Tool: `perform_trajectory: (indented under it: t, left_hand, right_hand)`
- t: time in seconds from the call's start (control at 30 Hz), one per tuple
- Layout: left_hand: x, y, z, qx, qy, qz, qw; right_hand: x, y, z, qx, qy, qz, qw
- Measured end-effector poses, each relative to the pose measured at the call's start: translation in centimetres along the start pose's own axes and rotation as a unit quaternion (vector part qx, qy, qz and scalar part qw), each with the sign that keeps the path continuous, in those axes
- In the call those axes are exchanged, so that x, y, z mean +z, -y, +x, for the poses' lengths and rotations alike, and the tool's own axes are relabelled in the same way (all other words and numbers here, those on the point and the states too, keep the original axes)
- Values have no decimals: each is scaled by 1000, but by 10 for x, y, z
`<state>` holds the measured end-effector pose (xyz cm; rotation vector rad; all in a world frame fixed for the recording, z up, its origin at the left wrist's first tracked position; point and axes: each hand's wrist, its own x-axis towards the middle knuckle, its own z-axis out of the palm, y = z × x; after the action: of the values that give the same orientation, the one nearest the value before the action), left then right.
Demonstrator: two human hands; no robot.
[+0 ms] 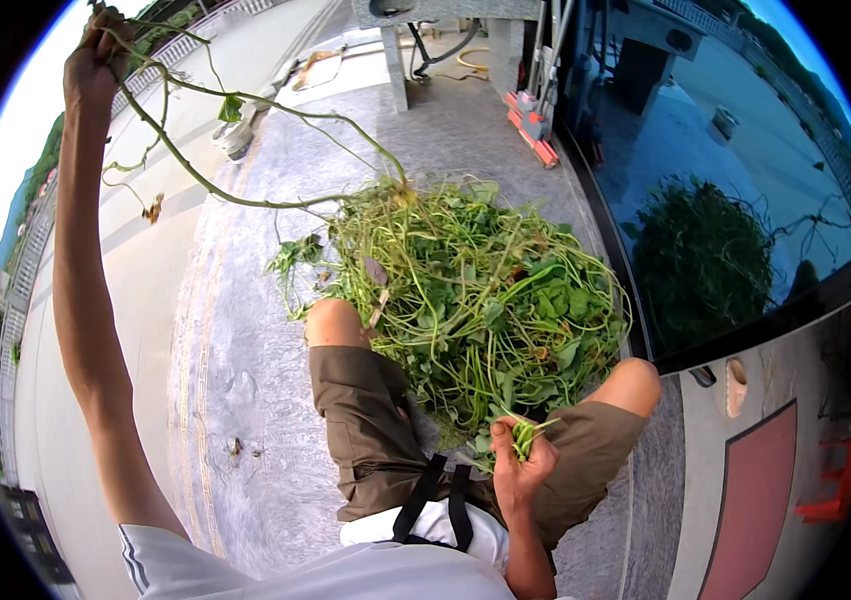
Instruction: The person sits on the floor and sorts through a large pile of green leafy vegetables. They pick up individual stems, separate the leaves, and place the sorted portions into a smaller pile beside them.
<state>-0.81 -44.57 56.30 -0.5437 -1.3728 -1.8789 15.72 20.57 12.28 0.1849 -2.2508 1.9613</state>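
Raised high at the upper left, my left hand grips long green vine stems. These stems stretch down to a heap of leafy vines in front of my knees. A few wilted leaves hang from the lifted part. Close to my lap, my right hand is closed around a small bunch of green stalks, their ends poking out past the thumb. The front of the heap lies between my legs, and its far edge, where the stems meet it, is tangled.
A dark glass door on the right mirrors the heap. Mops with orange heads lean beside it. A stone sink stands ahead, and a white bucket is further left. A pink mat and red stool are at right.
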Motion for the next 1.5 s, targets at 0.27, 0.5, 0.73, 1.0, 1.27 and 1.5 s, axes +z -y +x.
perform_trajectory:
  t: [0.27, 0.5, 0.73, 1.0, 1.27, 1.5]
  left_hand:
    - [82, 24, -66, -181, 124, -23, 975]
    - [132, 73, -137, -193, 300, -88, 930]
    - [225, 152, -226, -285, 262, -127, 913]
    - [274, 202, -307, -386, 237, -99, 886]
    - [291, 226, -333, -428, 238, -44, 871]
    - [286, 226, -338, -442, 237, -74, 862]
  right_hand:
    - [13, 17, 17, 37, 7, 36, 999]
    - [10, 0, 28, 11, -12, 14, 1000]
    - [0, 11, 34, 0, -47, 47, 998]
    - [-6, 13, 56, -196, -65, -23, 978]
    - [8, -9, 56, -198, 32, -96, 975]
    - [23, -16, 58, -185, 59, -29, 981]
